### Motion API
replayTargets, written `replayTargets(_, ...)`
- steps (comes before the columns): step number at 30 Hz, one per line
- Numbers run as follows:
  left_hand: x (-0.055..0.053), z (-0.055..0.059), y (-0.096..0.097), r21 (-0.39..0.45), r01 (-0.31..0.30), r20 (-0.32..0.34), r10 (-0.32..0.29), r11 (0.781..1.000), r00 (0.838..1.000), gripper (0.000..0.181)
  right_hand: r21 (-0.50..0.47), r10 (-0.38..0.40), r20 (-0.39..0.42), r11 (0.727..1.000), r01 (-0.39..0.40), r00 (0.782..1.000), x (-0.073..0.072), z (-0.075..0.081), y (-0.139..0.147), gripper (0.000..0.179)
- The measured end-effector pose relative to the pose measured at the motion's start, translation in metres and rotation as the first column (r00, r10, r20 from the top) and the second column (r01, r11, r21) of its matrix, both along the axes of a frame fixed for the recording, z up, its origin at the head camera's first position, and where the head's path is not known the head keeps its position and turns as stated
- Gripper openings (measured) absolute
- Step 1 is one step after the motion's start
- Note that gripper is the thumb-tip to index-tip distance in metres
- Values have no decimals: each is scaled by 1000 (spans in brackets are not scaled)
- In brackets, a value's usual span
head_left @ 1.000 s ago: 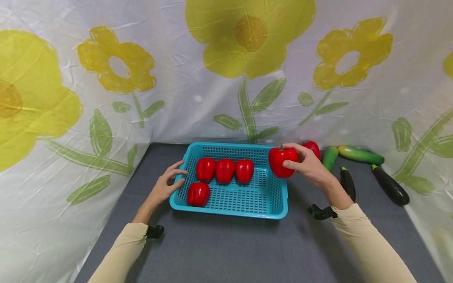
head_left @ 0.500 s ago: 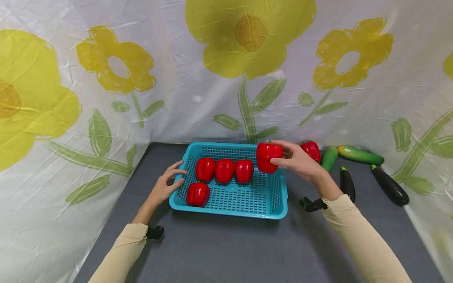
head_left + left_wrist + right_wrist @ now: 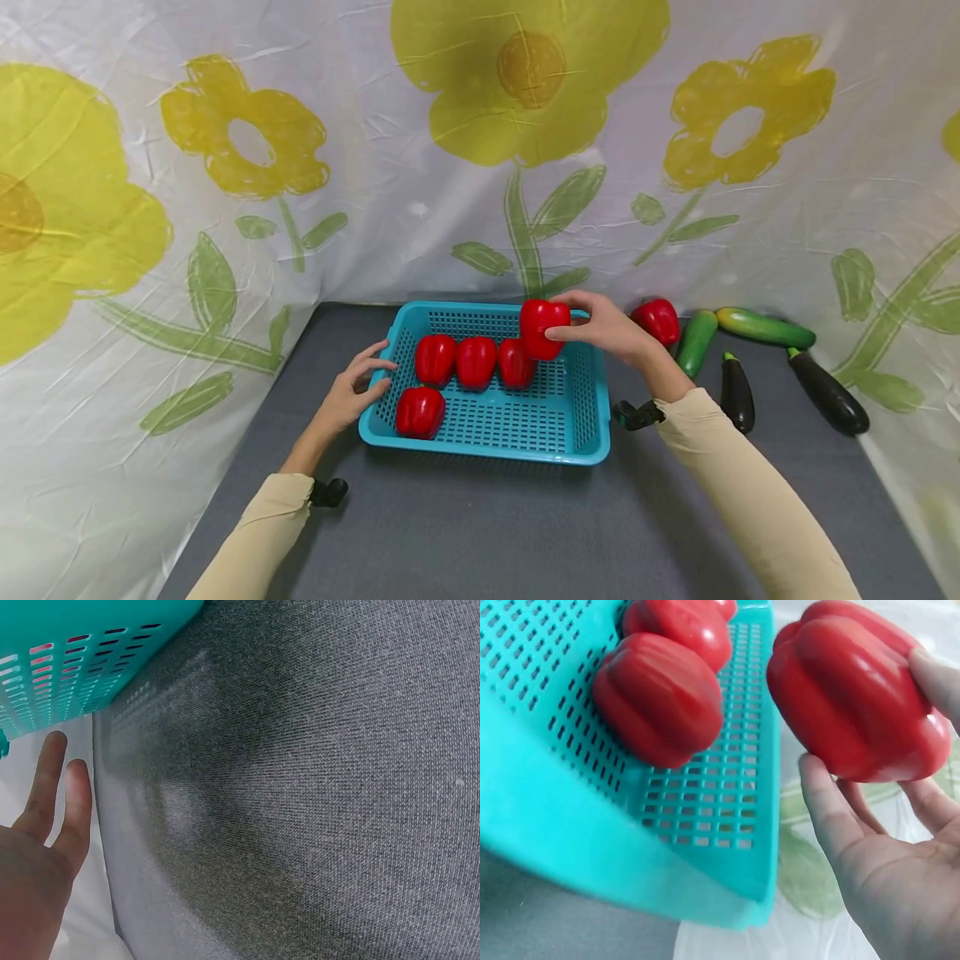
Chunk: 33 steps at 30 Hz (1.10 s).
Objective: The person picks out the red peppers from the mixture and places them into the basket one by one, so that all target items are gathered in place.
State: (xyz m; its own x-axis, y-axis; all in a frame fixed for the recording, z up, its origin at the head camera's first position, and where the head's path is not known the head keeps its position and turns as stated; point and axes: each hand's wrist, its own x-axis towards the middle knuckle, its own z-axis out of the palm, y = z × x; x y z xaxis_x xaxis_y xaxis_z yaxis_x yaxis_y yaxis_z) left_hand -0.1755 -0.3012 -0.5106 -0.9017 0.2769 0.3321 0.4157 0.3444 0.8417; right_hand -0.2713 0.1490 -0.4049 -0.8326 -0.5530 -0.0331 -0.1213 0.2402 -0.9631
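Observation:
A red bell pepper [image 3: 542, 330] is gripped between the thumb and fingers of my right hand [image 3: 609, 330], held above the far right part of a blue plastic basket [image 3: 480, 451]. In the right wrist view the held bell pepper [image 3: 853, 694] is higher than the basket's rim. Three red bell peppers [image 3: 476, 363] stand in a row inside the basket, and another bell pepper [image 3: 420, 412] lies at its near left. My left hand [image 3: 349, 398] is at the basket's left rim, fingers spread and loosely bent. The left wrist view shows its fingers [image 3: 75, 802] just below the basket wall [image 3: 82, 667].
Right of the basket, one more bell pepper [image 3: 657, 322] lies at the back of the grey table [image 3: 480, 533]. Beside it are a cucumber [image 3: 697, 342], a yellow-green cucumber-like vegetable [image 3: 765, 327] and two eggplants [image 3: 827, 392]. A flowered curtain [image 3: 420, 208] hangs behind.
My right hand has carried its bell pepper left, from the basket's right rim to over the inside beside the row. The left hand has stayed in place.

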Motion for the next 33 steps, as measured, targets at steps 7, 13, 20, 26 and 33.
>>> replayTargets(7, 1, 0, 1, -3, -5, -2, 5, 1000, 1000, 27, 64, 61, -36, 996, -58, 998, -5, 1, -17, 51)
replayTargets(13, 1, 1, 2, -7, -17, 8, 17, 1000, 1000, 26, 22, 108, -37, 994, -107, 993, -8, -2, -31, 43)
replayTargets(20, 0, 0, 1, 10, -7, 0, 7, 1000, 1000, 26, -38, 162, 4, 986, -162, 987, -10, -8, -50, 39)
replayTargets(26, 0, 0, 0, 8, -4, 7, 4, 1000, 1000, 26, -35, 259, 33, 966, -258, 965, -7, -14, -66, 40)
replayTargets(33, 1, -2, 0, 13, -2, 22, 2, 1000, 1000, 26, -57, 292, 92, 956, -287, 952, -5, -25, -81, 40)
